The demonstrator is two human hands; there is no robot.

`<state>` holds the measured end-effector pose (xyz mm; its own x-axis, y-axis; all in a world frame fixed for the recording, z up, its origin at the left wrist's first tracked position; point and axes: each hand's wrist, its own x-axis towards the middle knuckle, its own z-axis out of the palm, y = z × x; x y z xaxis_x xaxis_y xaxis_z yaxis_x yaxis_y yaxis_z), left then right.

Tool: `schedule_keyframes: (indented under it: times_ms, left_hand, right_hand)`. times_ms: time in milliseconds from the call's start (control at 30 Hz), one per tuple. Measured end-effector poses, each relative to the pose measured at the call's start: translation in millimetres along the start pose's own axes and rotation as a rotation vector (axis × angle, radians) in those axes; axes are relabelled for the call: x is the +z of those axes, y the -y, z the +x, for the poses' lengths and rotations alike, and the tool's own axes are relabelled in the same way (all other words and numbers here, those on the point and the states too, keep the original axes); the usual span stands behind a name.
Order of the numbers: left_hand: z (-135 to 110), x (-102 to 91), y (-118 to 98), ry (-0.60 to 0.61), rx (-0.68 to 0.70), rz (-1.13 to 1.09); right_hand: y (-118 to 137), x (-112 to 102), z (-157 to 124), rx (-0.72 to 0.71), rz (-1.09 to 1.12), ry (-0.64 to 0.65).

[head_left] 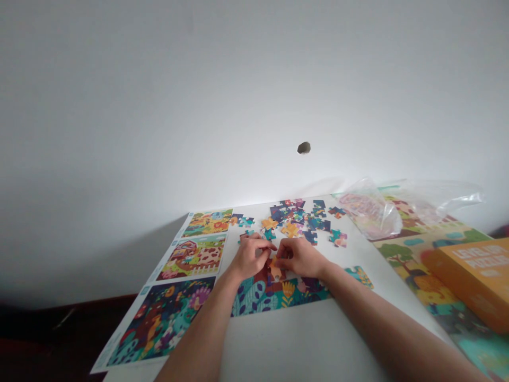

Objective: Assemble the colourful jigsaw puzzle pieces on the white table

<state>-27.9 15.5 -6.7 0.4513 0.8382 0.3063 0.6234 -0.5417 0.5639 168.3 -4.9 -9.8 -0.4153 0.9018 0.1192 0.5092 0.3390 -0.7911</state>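
Observation:
My left hand (248, 256) and my right hand (299, 257) meet over the top edge of a partly assembled jigsaw puzzle (274, 297) with leafy teal and purple shapes. An orange jigsaw piece (275, 269) lies just below my fingers, and my right fingertips pinch its upper part. My left fingers curl close to it, and they hide whatever lies beneath them. Beyond my hands, a loose heap of jigsaw pieces (296, 220) is spread on the white table (302, 339). A small teal piece (269, 234) lies just past my left fingertips.
Several printed picture sheets (193, 257) lie along the table's left side. At the right are a crumpled plastic bag (374, 209), an orange puzzle box (473, 281), and a printed illustrated mat (421, 265). A white wall rises behind the table.

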Motion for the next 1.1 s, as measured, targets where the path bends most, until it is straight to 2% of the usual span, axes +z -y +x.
schedule_keyframes:
  times_ms: [200,733,967,1100]
  left_hand:
    - [1.0,1.7,2.6,0.003,-0.015,-0.034]
    - [0.5,1.0,6.8,0.023,-0.006,-0.112]
    - [0.3,1.0,6.3,0.029,-0.006,-0.116]
    - [0.1,-1.9,-0.3,0.062,-0.007,-0.021]
  right_hand:
    - [-4.5,-4.6,0.6,0.017,-0.086,0.014]
    - [2.4,-8.4,-1.0,0.054,-0.115,0.052]
    - [1.1,-6.6,-1.4,0.005,-0.165,0.038]
    - [1.9,-4.9,-3.4,-0.024,-0.222,0.021]
